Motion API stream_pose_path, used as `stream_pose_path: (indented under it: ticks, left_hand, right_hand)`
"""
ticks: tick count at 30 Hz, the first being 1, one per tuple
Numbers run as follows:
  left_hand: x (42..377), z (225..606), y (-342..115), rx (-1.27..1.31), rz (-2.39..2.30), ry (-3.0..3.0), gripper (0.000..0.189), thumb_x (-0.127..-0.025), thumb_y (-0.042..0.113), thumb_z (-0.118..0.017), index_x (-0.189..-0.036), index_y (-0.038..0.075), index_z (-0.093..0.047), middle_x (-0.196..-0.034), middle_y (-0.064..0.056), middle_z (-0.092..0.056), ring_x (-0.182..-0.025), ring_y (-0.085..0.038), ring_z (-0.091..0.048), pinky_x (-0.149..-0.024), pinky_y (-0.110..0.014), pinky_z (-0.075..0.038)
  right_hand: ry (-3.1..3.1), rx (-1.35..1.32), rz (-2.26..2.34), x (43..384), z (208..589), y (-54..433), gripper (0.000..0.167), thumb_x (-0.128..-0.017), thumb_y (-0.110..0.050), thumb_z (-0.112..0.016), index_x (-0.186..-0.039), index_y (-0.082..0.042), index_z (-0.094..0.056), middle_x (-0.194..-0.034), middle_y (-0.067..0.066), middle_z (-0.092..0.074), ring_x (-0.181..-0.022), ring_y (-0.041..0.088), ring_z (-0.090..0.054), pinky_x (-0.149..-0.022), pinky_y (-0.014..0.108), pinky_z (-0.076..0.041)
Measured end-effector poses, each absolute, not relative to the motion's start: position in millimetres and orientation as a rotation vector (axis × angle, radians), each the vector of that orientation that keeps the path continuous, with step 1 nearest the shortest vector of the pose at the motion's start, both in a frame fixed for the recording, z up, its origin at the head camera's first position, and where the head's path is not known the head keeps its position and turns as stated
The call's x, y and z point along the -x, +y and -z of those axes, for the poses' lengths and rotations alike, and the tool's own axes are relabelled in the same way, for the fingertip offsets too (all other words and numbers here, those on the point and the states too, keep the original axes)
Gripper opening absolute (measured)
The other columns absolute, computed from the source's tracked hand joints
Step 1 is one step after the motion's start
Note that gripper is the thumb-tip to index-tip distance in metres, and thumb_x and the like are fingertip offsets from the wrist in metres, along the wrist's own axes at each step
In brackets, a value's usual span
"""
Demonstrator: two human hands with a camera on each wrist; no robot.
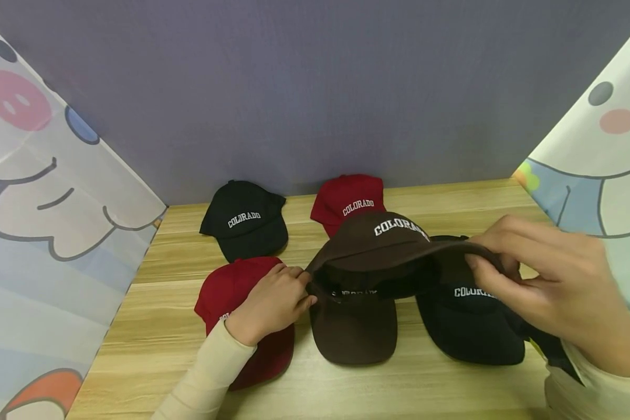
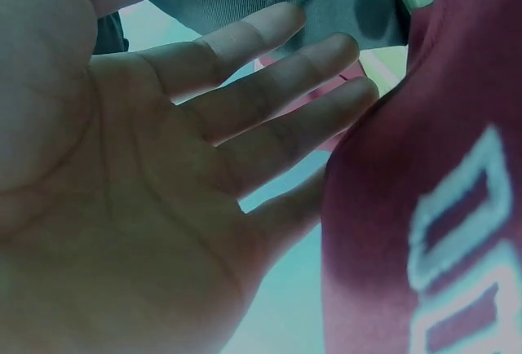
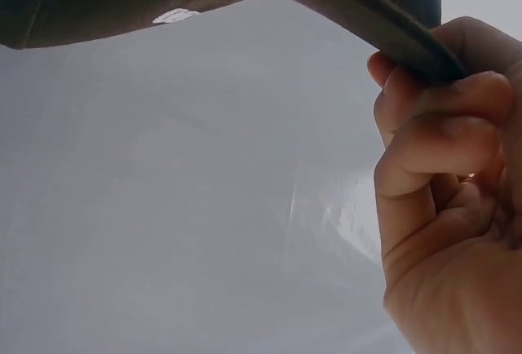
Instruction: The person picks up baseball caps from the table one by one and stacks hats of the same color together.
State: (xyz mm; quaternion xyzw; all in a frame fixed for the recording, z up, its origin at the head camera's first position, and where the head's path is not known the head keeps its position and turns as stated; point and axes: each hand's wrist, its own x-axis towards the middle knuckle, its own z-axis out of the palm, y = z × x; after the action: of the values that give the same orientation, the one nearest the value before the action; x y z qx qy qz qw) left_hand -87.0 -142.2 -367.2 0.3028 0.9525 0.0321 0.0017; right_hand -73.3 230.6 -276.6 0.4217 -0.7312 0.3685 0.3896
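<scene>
Brown cap (image 1: 354, 240) hangs between spread left grip (image 1: 278, 296) and right grip (image 1: 551, 280) pinching its brim (image 3: 367, 19).

Wood-grain tabletop (image 1: 373, 391) carrying two red caps (image 1: 231, 286), two black caps (image 1: 247, 216), one brown cap (image 1: 354, 335)

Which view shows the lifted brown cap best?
Head: the lifted brown cap shows nearly whole with most lettering, brim pinched by the right hand. Right wrist: only part of crown and brim. Left wrist: dark fabric, possibly this cap, unclear.
</scene>
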Motion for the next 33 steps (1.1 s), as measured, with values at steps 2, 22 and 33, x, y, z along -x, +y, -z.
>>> stream_pose_path:
  ticks: [2, 22, 33]
  left_hand:
    - [87.7, 366.8, -143.2, -0.954, -0.093, 2.998, 0.027, -0.094, 0.03, -0.072, -0.105, 0.006, -0.07, -0.1, -0.006, -0.07, -0.102, -0.022, -0.066, -0.103, -0.045, -0.047]
    - [94.9, 356.3, -150.9, -0.841, -0.301, 3.199, 0.041, -0.093, 0.006, -0.067, -0.133, 0.004, -0.06, -0.111, -0.009, -0.074, -0.097, -0.029, -0.071, -0.086, -0.042, -0.059]
    - [96.7, 352.0, -149.5, -0.892, -0.543, 3.222, 0.037, -0.102, 0.017, -0.06, -0.139, 0.01, -0.06, -0.125, -0.006, -0.072, -0.11, -0.026, -0.07, -0.096, -0.043, -0.057]
  right_hand:
    - [-1.886, -1.082, -0.926, 72.3, 273.7, 226.4, 0.004, -0.081, -0.005, -0.075, -0.084, -0.005, -0.078, -0.07, -0.006, -0.057, -0.063, -0.003, -0.043, -0.056, 0.007, -0.024]
    - [-2.02, -1.144, -0.602, 72.4, 271.7, 169.1, 0.035, -0.103, -0.024, -0.047, -0.086, -0.008, -0.074, -0.076, -0.009, -0.058, -0.055, -0.005, -0.041, -0.047, 0.008, -0.033]
    - [-2.222, -1.243, -0.551, 73.5, 292.9, 157.0, 0.017, -0.091, -0.013, -0.054, -0.099, -0.013, -0.069, -0.084, -0.01, -0.059, -0.053, -0.005, -0.034, -0.048, 0.009, -0.031]
